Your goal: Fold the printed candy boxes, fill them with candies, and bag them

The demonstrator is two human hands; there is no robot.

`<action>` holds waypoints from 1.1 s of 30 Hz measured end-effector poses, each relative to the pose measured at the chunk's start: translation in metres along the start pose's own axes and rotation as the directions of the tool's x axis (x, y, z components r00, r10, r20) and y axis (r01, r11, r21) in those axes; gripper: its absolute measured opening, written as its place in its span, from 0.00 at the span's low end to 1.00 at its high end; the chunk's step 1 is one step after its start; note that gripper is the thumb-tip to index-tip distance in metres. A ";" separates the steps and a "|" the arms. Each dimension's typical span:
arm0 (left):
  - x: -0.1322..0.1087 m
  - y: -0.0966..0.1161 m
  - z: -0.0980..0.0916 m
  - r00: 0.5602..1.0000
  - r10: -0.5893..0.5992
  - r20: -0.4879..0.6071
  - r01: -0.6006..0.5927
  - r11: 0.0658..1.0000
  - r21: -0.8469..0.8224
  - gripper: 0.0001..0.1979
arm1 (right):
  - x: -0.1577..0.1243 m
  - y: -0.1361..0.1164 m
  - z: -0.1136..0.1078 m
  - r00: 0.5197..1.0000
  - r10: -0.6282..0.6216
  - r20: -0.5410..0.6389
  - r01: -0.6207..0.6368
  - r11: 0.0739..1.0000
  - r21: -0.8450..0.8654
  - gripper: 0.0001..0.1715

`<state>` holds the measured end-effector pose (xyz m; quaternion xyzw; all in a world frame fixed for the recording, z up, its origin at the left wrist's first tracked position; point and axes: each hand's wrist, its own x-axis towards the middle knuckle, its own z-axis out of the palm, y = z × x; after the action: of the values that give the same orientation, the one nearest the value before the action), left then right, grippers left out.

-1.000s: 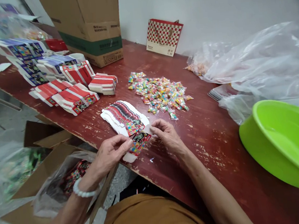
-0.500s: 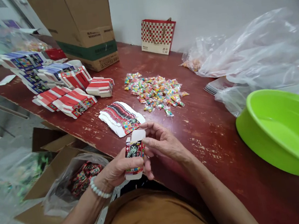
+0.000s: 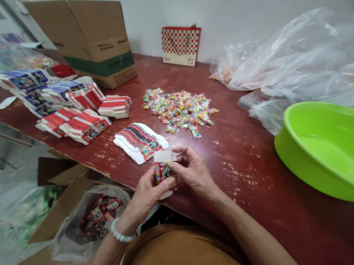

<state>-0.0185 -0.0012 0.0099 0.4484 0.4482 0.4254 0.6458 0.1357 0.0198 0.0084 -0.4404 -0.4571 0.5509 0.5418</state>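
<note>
Between my hands is a small red printed candy box (image 3: 163,171), its white flaps sticking out at top and bottom. My left hand (image 3: 152,186) grips the box from the left and below, thumb across its front. My right hand (image 3: 191,169) pinches its upper right side, thumb on the front and fingers behind. Just beyond the box lies a fanned stack of flat printed cartons (image 3: 140,141). Farther back is a spread pile of small wrapped candies (image 3: 182,108) on the red table (image 3: 229,144).
Bundled cartons (image 3: 84,125) are stacked at the left, before a large cardboard box (image 3: 101,43). A checked paper bag (image 3: 181,45) stands by the wall. A green basin (image 3: 319,164) and clear plastic bags (image 3: 289,53) are at right. Below left, an open carton (image 3: 59,212) holds bagged red packets (image 3: 101,214).
Both hands have raised the box slightly toward the carton stack. My right hand has closed in on its upper side, with the thumb now over the front. The view has shifted slightly.
</note>
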 end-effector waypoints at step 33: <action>-0.012 -0.011 0.001 0.971 -0.234 0.043 0.237 0.941 -0.240 0.29 | -0.007 0.009 -0.012 0.953 -0.114 0.279 0.198 0.935 -0.294 0.11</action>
<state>-0.0189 -0.0150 0.0017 0.3119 0.4383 0.3938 0.7454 0.1459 0.0129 -0.0030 -0.4088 -0.6404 0.4771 0.4417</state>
